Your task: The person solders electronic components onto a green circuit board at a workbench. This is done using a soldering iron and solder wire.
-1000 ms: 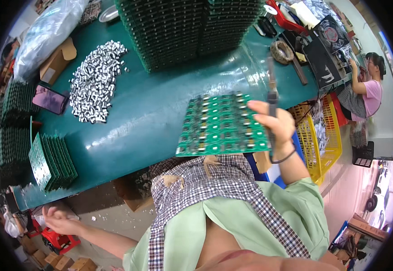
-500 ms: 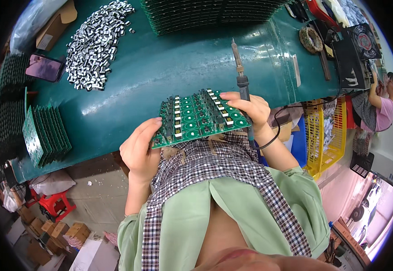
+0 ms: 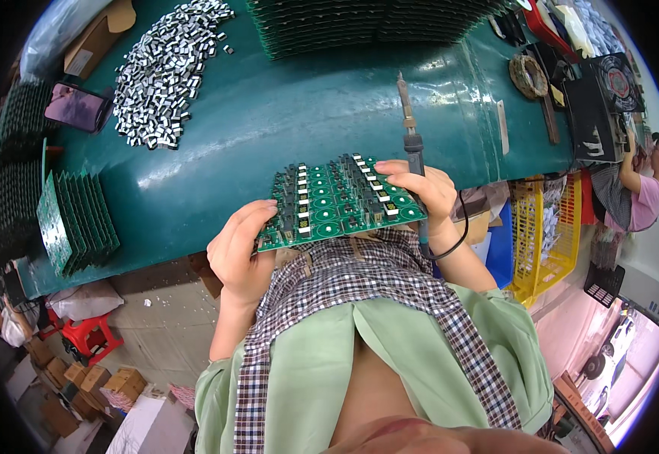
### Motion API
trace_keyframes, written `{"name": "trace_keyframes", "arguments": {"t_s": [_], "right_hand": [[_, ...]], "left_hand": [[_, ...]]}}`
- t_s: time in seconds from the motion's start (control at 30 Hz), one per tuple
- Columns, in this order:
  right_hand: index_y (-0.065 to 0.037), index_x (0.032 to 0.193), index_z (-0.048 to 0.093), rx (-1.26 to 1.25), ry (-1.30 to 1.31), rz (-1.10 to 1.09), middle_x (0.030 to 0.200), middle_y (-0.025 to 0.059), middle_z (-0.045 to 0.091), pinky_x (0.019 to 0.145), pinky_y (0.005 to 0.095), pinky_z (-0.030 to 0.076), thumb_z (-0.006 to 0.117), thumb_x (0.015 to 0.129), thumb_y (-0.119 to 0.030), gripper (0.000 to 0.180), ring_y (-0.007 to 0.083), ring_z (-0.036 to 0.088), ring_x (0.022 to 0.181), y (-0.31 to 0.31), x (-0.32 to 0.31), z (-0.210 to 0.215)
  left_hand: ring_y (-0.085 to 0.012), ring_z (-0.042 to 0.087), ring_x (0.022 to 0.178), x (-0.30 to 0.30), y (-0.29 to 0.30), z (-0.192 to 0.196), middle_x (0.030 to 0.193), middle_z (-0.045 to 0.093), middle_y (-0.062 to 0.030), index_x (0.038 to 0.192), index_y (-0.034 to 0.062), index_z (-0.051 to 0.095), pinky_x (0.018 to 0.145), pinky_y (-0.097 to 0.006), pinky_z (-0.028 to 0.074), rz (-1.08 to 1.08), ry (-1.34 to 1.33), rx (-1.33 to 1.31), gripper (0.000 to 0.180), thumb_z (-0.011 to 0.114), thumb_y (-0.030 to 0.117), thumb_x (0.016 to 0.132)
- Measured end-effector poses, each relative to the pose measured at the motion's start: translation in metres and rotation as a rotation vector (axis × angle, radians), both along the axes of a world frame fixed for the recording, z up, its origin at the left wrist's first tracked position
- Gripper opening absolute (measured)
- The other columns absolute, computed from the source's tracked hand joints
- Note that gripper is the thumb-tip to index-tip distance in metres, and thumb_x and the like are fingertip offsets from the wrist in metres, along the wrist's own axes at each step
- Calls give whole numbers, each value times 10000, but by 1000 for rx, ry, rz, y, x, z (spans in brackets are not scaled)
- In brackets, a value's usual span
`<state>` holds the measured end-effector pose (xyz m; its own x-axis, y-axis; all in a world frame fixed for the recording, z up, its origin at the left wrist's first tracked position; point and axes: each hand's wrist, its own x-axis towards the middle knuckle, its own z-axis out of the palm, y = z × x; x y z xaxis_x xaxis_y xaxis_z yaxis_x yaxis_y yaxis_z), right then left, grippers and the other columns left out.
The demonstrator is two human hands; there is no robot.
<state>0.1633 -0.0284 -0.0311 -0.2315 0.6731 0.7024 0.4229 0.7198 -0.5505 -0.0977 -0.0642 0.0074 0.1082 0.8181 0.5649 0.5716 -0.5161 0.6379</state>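
Observation:
Between my two hands I hold a green circuit board point(image 3: 337, 198), tilted, above my lap at the table's near edge. Rows of small white and black components stand on its upper face. My left hand point(image 3: 242, 246) is closed on the board's left edge, thumb and fingers pinching it. With my right hand point(image 3: 426, 193) I grip the right edge, and a soldering iron point(image 3: 414, 155) is tucked in that same hand. The iron's tip points away toward the far side, clear of the board, and its black cable loops down past my wrist.
A heap of small white-and-black components point(image 3: 161, 79) lies at the far left, beside a phone point(image 3: 76, 107). Stacked boards stand at the back point(image 3: 367, 29) and left point(image 3: 83, 219). A solder fume fan point(image 3: 612, 78) and yellow basket point(image 3: 522, 242) are right; a co-worker point(image 3: 642, 189) sits beyond.
The board and both hands sit slightly lower and further right in view, along with the iron. The surroundings have shifted a little too, as the view moved. Both grips are the same.

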Motion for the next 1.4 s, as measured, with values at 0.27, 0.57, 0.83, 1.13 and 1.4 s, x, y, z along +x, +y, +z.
{"name": "trace_keyframes", "arguments": {"t_s": [0.27, 0.57, 0.83, 1.13, 1.4], "right_hand": [[-34, 897, 594, -36, -4, 8, 885, 171, 698, 640, 308, 549, 634, 782, -54, 123, 287, 700, 772, -5, -1, 2], [-16, 897, 592, -131, 50, -5, 887, 176, 701, 673, 292, 545, 624, 754, -41, 149, 283, 700, 801, -7, 5, -3], [-17, 887, 587, -115, 32, -48, 896, 172, 703, 684, 278, 539, 616, 753, -28, 138, 268, 702, 803, -9, 0, 0], [-27, 879, 597, -70, 13, -25, 898, 168, 703, 646, 288, 544, 636, 728, -53, 158, 270, 701, 773, -9, 0, 1], [-40, 898, 573, -48, -34, -9, 892, 162, 701, 622, 299, 550, 631, 759, -53, 152, 284, 701, 763, -9, 2, 5]], "left_hand": [[-263, 664, 728, 2, -2, 1, 908, 661, -146, 939, -4, 641, 586, -299, 520, -17, -8, -18, 399, 577, -112, 561], [-244, 653, 697, 6, -4, 1, 889, 649, -115, 936, 9, 647, 562, -297, 519, -41, -10, 28, 406, 596, -101, 548], [-241, 650, 689, 6, -5, 1, 885, 648, -107, 933, 11, 648, 556, -300, 521, -41, -16, 35, 402, 605, -93, 548], [-257, 654, 709, 8, -7, 0, 910, 650, -128, 920, 1, 648, 581, -300, 521, -27, -39, -4, 399, 575, -112, 544], [-236, 649, 690, 0, -9, -6, 901, 651, -121, 913, 10, 641, 549, -291, 506, -102, 40, 46, 365, 600, -80, 562]]}}
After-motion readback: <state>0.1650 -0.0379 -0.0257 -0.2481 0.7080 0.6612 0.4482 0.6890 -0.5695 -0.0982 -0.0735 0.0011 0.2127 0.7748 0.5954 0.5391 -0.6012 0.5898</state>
